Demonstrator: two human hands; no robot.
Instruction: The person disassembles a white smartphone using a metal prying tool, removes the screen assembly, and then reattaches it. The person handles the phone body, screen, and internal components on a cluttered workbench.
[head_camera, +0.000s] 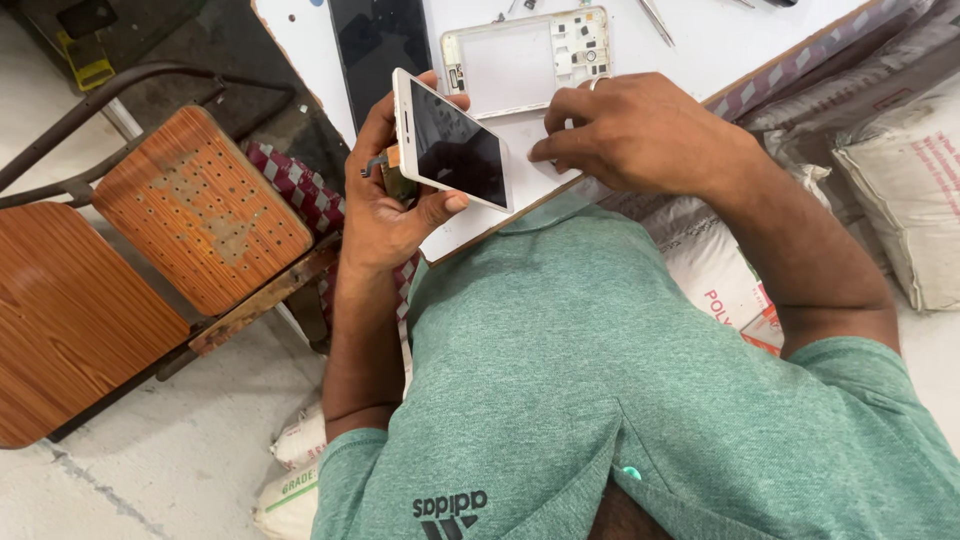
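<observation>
Above the white table (700, 45), left hand (385, 200) grips a phone screen (452, 141) — right hand (630, 130) curled, fingertips down, holding nothing visible.

My left hand (385, 205) holds a white phone screen (452, 140), its dark glass tilted above the white table (720, 40). A second dark panel (378, 45) lies flat on the table behind it. Pale woven sacks (915, 190) with red print are stacked at my right; another sack (295, 485), perhaps green-lettered, sits near my left elbow.
</observation>
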